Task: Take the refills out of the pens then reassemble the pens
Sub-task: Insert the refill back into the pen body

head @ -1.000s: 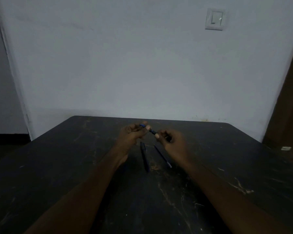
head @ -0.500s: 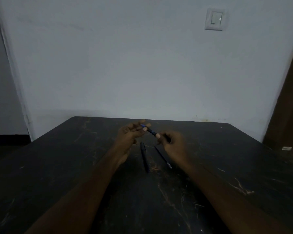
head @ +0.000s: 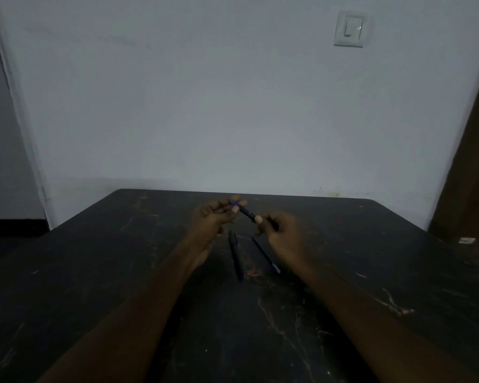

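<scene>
Pen [head: 246, 212] sits above the worktop [head: 94, 272], my left hand [head: 213, 217] and right hand [head: 284, 233] each clamped on an end. I judge I'm unscrewing it; next, pull the halves apart. Another pen [head: 235, 255] and a refill [head: 264, 254] lie below.

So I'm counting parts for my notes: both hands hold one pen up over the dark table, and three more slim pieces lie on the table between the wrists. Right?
Not quite: the head view shows two pieces on the table, not three: a dark pen and a thinner stick. The left hand and right hand do hold one pen between them.
</scene>
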